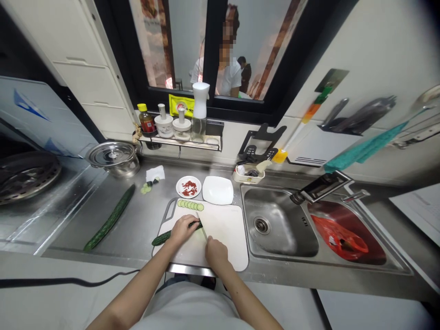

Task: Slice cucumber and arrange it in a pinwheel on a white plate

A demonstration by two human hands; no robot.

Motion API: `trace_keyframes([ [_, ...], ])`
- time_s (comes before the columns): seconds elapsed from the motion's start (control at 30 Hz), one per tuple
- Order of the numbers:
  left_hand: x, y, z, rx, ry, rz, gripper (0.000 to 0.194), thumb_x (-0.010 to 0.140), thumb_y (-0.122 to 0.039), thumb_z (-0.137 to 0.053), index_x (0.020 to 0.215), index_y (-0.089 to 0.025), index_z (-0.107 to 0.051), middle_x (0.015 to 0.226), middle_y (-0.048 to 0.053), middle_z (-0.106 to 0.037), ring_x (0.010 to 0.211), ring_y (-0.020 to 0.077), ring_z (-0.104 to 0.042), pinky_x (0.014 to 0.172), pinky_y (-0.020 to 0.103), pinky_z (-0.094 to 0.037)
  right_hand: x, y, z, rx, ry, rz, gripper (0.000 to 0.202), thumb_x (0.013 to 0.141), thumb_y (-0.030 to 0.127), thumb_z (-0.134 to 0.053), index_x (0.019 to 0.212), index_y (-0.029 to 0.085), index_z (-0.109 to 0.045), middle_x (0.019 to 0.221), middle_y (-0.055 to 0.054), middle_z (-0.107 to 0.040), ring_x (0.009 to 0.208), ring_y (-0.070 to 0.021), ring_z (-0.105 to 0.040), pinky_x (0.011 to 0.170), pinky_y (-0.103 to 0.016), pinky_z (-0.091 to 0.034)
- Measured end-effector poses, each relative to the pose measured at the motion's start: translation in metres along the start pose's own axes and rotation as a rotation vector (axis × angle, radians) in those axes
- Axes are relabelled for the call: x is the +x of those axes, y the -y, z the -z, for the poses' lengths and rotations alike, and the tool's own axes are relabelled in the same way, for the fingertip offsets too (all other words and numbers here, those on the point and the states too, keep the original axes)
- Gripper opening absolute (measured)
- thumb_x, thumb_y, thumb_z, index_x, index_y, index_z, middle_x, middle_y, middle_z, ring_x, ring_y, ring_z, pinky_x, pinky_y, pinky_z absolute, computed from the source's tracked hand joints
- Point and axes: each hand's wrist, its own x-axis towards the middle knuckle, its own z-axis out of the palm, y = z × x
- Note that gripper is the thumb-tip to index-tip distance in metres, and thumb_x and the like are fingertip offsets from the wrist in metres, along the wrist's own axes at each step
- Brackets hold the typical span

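On the white cutting board (233,238) lies a dark green cucumber (161,239), gripped near its cut end by my left hand (184,229) with curled fingers. My right hand (216,252) is closed round the handle of a kitchen knife (202,225). The knife's blade stands at the cucumber's right end, close to my left fingertips. Whether it touches the cucumber I cannot tell. A row of overlapping cucumber slices (190,205) lies along the board's far edge. Behind the board are a plate of chopped red pieces (189,187) and a white square plate (217,190).
Left on the steel counter are a whole cucumber (110,220), cucumber scraps (147,187) and a lidded pot (115,158). A sink (280,224) adjoins the board's right side; a red plastic bag (340,238) lies in its second basin. Bottles stand on a wall shelf (182,141).
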Motion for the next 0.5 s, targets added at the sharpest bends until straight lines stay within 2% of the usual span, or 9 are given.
trace_keyframes([
  [0.3,-0.001,0.001,-0.003,0.006,-0.023,0.007,0.017,0.087,-0.031,-0.055,0.093,-0.024,-0.07,0.097,0.003,-0.07,0.095,0.0183,-0.062,0.087,0.032,-0.047,-0.024,-0.012,-0.01,-0.006,0.06,-0.032,0.035,0.09,0.009,-0.032,0.111,0.011,-0.059,0.095,-0.017,-0.069,0.098,-0.0248,-0.065,0.075,-0.031,-0.046],
  [0.5,-0.002,-0.002,-0.001,0.005,-0.015,0.009,0.018,0.087,-0.03,-0.055,0.093,-0.023,-0.07,0.097,0.002,-0.07,0.094,0.0189,-0.062,0.087,0.033,-0.047,-0.027,-0.014,-0.01,0.006,0.05,-0.04,0.033,0.091,0.01,-0.033,0.11,0.012,-0.06,0.094,-0.017,-0.069,0.098,-0.0245,-0.065,0.076,-0.031,-0.045],
])
